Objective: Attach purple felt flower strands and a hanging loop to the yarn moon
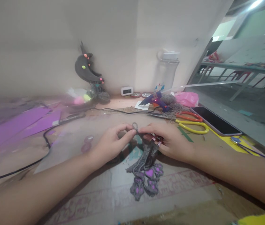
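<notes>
A small grey yarn loop (135, 125) stands up between the fingertips of both hands. My left hand (114, 140) is closed, thumb and forefinger pinching the base of the loop. Opposite it, my right hand (170, 139) grips the upper end of a grey yarn ornament (146, 156), with small red-and-white bits showing at its fingers. Below the hands, the ornament's paw-shaped pieces (137, 189) with purple pads and a purple heart (149, 173) lie over the clear plastic sheet (94, 193).
A glue gun (157, 100), yellow-and-red-handled scissors (192, 126) and a phone (216, 121) lie to the right. Behind stand a bottle (167, 72), a small digital clock (127, 91) and a dark crescent decoration (86, 70). Purple sheets (17, 122), a cutter (68, 118) and a black cable (46, 137) are left.
</notes>
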A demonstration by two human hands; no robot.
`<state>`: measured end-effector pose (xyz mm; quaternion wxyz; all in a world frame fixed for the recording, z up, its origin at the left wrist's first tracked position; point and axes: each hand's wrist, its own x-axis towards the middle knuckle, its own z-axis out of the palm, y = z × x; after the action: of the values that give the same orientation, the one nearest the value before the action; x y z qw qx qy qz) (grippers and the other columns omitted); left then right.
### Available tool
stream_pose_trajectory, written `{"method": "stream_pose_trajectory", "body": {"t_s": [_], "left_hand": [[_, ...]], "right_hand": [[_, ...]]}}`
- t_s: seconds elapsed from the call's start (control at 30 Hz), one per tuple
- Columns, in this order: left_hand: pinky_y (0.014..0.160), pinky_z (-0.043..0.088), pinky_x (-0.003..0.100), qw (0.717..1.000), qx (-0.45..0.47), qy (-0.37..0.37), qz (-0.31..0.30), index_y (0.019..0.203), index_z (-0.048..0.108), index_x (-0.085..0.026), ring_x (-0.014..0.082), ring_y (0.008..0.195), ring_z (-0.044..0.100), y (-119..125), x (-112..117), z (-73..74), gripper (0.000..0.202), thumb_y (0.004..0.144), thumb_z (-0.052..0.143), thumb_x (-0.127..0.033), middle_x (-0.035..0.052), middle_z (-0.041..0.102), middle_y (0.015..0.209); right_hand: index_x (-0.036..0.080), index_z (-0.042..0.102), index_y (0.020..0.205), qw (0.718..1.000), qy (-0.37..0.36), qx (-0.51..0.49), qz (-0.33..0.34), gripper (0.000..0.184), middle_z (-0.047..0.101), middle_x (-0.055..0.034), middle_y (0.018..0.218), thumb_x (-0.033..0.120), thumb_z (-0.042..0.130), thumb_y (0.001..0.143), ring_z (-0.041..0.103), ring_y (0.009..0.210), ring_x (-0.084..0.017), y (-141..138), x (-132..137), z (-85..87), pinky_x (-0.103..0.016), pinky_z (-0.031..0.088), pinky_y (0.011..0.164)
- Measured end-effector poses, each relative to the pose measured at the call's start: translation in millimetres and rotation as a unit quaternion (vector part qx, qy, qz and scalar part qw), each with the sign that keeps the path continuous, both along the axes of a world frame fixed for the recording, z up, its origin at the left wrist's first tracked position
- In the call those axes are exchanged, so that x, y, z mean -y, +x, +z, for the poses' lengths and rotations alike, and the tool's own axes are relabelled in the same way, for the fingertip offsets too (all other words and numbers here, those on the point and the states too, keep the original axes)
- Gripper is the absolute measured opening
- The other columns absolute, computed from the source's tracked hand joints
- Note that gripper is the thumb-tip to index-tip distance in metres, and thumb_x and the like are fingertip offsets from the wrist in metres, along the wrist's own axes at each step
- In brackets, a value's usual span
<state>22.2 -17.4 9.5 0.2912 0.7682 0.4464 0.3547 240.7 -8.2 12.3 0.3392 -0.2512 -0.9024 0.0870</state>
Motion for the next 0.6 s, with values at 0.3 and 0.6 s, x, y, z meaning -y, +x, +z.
{"method": "stream_pose_trajectory", "body": {"t_s": [0.3, 0.6], "left_hand": [[0.072, 0.043, 0.024, 1.000, -0.001, 0.013, -0.028, 0.079, 0.062, -0.019, 0.0149, 0.077, 0.058, 0.2, 0.6, -0.8, 0.025, 0.092, 0.050, -0.038, -0.0013, 0.064, 0.078], [0.075, 0.046, 0.025, 0.999, -0.009, 0.010, -0.037, 0.081, 0.062, -0.019, 0.0158, 0.078, 0.060, 0.9, 0.3, 1.5, 0.027, 0.093, 0.045, -0.036, 0.0004, 0.065, 0.080]], "right_hand": [[0.015, 0.063, 0.112, 0.993, 0.104, 0.061, 0.019, 0.040, 0.065, -0.0029, 0.078, 0.001, 0.047, 0.078, 0.054, 0.066, -0.013, 1.3, -2.5, -2.0, -0.022, 0.038, 0.059], [0.018, 0.063, 0.101, 0.995, 0.083, 0.045, -0.032, 0.019, 0.068, -0.0019, 0.081, 0.012, 0.052, 0.087, 0.058, 0.070, -0.012, -2.0, 0.1, -2.5, -0.022, 0.040, 0.062]]}}
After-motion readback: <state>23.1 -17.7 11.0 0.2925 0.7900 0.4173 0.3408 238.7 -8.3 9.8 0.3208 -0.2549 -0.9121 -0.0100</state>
